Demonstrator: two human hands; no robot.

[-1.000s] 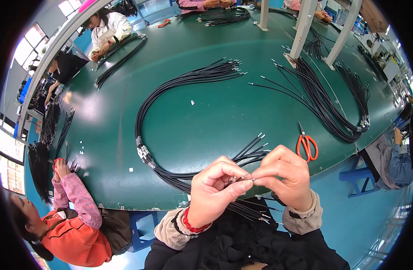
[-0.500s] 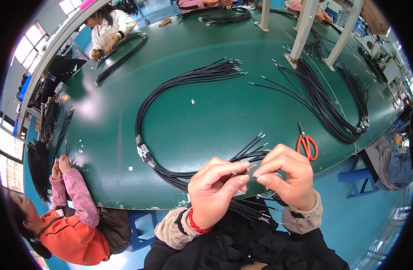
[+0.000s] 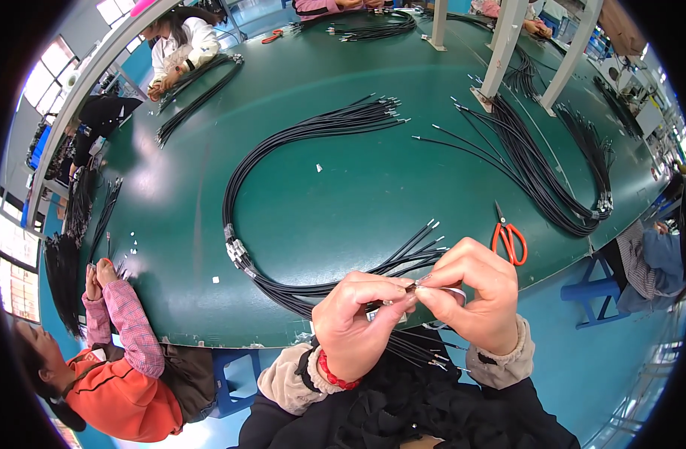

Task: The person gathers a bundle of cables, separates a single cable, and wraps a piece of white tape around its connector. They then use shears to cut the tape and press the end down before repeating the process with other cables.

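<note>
The person's left hand point(image 3: 356, 323) and right hand point(image 3: 474, 297) met just over the near edge of the green table point(image 3: 320, 194), fingertips almost touching. Between them ran one thin black cable point(image 3: 394, 298) with a small metal tip; the left thumb and forefinger pinched it from one side, and the right thumb and forefinger pinched the tip end from the other, the remaining fingers of both hands curled in. A red bead bracelet point(image 3: 334, 374) sat on the left wrist.

That cable belonged to a big bundle of black cables point(image 3: 283, 150) lying on the table in a wide loop, which swept from the far middle round to the left and back toward the hands, where its loose ends fanned out (several ends hung off the table edge into the person's lap). A band of pale tags point(image 3: 234, 249) bound the bundle at its left bend.

Orange-handled scissors point(image 3: 510, 239) lay on the table just right of the right hand, blades pointing away. Farther right a second bundle of cables point(image 3: 545, 179) curved toward the table's rim. At the left edge a co-worker in an orange vest point(image 3: 118, 396) leaned on the table, a pink checked sleeve point(image 3: 130, 322) raised.
</note>
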